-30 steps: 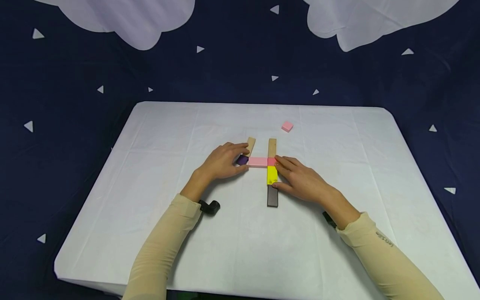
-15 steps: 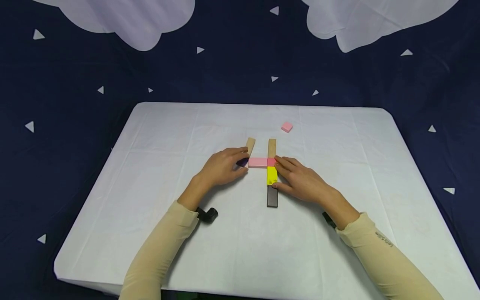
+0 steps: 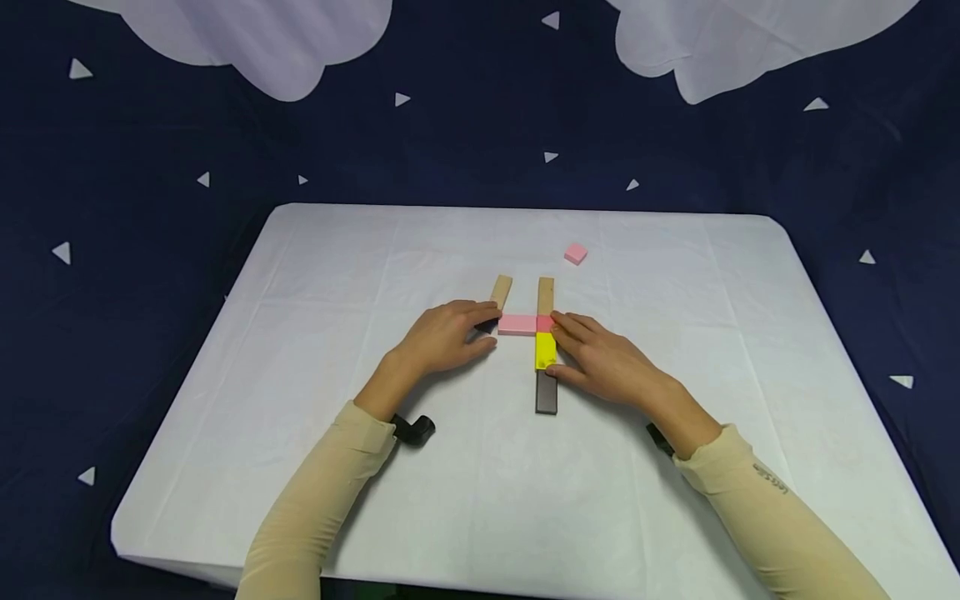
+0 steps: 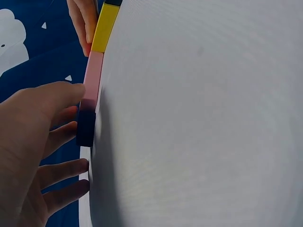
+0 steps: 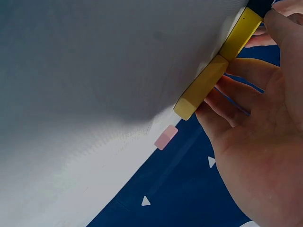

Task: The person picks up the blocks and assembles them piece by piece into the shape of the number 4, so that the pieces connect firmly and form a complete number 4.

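Note:
My left hand [image 3: 446, 333] lies about a dark purple block [image 4: 85, 128], fingers along its far side and thumb on the near side. Its thumb tip is near the pink block [image 3: 517, 325] in the left wrist view. A tilted wooden block [image 3: 502, 289] lies just beyond those fingertips. Fingers extended, my right hand [image 3: 611, 367] touches the right side of a column: a wooden block [image 3: 546, 295], a red-pink block [image 3: 543, 323], a yellow block [image 3: 545, 350] and a dark grey block [image 3: 547, 392]. The pink block joins this column to the purple block, which is partly hidden.
A loose small pink block [image 3: 576, 253] lies beyond the column, towards the table's far edge. The white-covered table [image 3: 360, 242] has rounded corners. A dark blue backdrop [image 3: 465, 142] with white triangles and clouds hangs behind it.
My left hand has shifted slightly towards me, and its fingers now cover more of the purple block. My right hand and the column have stayed in place.

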Tool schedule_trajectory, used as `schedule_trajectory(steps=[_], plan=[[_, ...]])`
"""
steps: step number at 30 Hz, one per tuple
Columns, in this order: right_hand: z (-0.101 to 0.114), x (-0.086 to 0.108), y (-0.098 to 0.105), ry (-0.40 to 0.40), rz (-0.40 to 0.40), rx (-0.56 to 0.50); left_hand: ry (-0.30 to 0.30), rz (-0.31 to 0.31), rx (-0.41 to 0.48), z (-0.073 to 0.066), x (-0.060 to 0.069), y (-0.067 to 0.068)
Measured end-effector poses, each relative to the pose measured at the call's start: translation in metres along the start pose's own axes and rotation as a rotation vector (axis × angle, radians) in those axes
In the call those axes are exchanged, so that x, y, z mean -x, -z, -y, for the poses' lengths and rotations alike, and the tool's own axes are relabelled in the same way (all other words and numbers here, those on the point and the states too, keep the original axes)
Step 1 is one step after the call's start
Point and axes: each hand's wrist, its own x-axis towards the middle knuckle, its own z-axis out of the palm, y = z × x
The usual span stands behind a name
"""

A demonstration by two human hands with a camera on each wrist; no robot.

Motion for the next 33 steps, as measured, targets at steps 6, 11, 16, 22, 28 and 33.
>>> schedule_trajectory(steps=[6, 11, 16, 22, 28, 33], plan=[[0.001, -0.001, 0.001, -0.001, 0.003, 0.005, -0.008, 0.003, -0.009, 0.000, 0.000, 0.002], [0.002, -0.002, 0.003, 0.009, -0.002, 0.016, -0.005, 0.008, -0.030, -0.001, -0.001, 0.002], [0.003, -0.002, 0.002, 0.023, -0.020, 0.031, 0.010, 0.013, -0.045, -0.001, -0.001, 0.003], [0.003, -0.002, 0.001, 0.007, -0.017, 0.024, 0.014, 0.015, -0.039, 0.000, 0.000, 0.003], [0.000, 0.001, 0.009, -0.073, -0.051, -0.075, 0.009, 0.016, -0.025, 0.000, -0.002, 0.000], [-0.008, 0.001, 0.018, -0.116, -0.121, -0.096, 0.011, 0.013, -0.038, -0.002, -0.003, 0.001]])
